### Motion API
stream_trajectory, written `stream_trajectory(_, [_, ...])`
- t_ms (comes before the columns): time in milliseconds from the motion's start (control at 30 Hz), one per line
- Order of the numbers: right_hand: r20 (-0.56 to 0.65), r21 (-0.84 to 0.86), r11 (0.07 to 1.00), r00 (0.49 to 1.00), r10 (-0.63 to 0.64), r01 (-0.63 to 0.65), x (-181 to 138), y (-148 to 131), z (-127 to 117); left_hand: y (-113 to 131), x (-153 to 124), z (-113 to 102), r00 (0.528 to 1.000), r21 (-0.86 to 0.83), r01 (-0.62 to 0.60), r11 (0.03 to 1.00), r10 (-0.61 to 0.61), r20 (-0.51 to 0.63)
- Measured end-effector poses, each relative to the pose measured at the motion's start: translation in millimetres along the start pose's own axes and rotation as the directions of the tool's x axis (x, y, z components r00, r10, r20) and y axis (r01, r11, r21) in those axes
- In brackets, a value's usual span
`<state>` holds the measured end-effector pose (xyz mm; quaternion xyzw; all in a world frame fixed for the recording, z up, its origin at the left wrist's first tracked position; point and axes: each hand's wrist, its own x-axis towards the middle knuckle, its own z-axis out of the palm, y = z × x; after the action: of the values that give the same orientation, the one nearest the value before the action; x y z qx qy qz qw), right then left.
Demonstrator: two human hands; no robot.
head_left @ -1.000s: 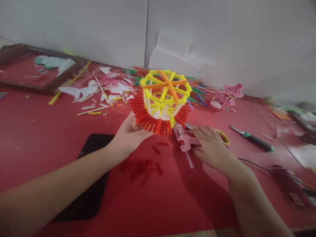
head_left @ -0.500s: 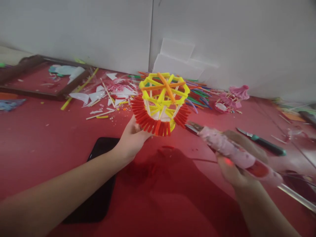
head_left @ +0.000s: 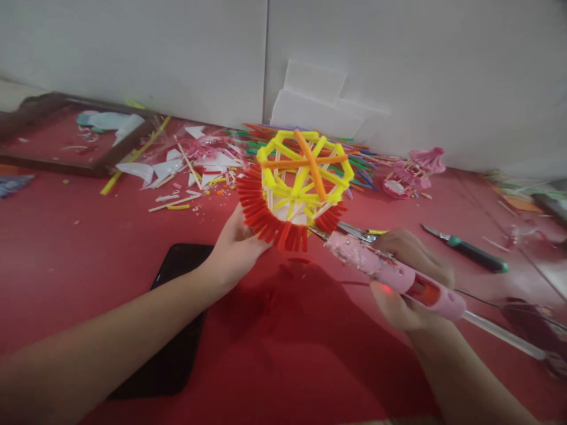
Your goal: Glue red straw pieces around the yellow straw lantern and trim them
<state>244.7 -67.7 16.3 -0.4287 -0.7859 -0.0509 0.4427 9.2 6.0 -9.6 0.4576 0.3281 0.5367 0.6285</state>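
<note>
The left hand is curled around the lower left rim of the straw lantern, fingers closed on its red fringe and holding it lifted off the red table, tilted so its yellow and orange top faces the camera. The right hand is wrapped tight around a pink glue gun, whose nozzle points up and left and ends just at the lantern's lower right fringe; whether it touches is unclear. So the lantern sits between the two hands, up and slightly ahead of them. Under the left forearm lies a black phone. Just behind the glue gun lie scissors, and farther right a green-handled knife. Behind the lantern are loose coloured straws, white scraps to the left, a small pink craft piece to the right, and white foam blocks against the wall.
</note>
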Motion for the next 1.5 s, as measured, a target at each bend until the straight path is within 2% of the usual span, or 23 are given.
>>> stream_trajectory(267, [0.03, -0.041, 0.999, 1.0, -0.005, 0.006, 1.5, 0.6, -3.5, 1.0, 1.4, 0.1, 1.0, 0.081, -0.024, 0.996, 0.025, -0.01])
stream_trajectory(400, [-0.011, -0.058, 0.998, 1.0, -0.006, 0.005, -0.1, 1.4, -2.8, -1.0, 1.0, -1.5, 0.999, 0.07, -0.032, 0.997, 0.032, -0.002])
stream_trajectory(533, [0.01, -0.11, 0.994, 1.0, -0.002, 0.003, -1.0, 1.9, -5.0, -0.9, 0.6, -1.0, 0.999, 0.041, -0.034, 0.999, 0.034, 0.001])
stream_trajectory(733, [0.011, -0.15, 0.986, 0.997, -0.072, 0.073, -2.1, 4.2, -8.3, 1.0, 0.7, 0.4, 0.999, 0.055, -0.04, 0.998, 0.04, 0.007])
stream_trajectory(933, [-0.07, -0.182, 0.977, 0.99, -0.121, 0.107, -3.9, 3.5, -3.4, -1.4, 0.0, -0.5, 0.999, 0.049, -0.035, 0.998, 0.036, -0.019])
stream_trajectory(1067, [-0.103, -0.179, 0.979, 0.988, -0.117, 0.097, -5.6, 3.5, -1.2, -2.1, -1.9, -1.8, 0.999, 0.044, -0.023, 0.999, 0.025, -0.036])
stream_trajectory(1500, [-0.084, -0.134, 0.987, 0.991, -0.105, 0.093, -3.7, 0.1, -2.0, -2.3, -1.4, -1.8, 0.998, 0.011, -0.068, 0.998, 0.068, 0.003])
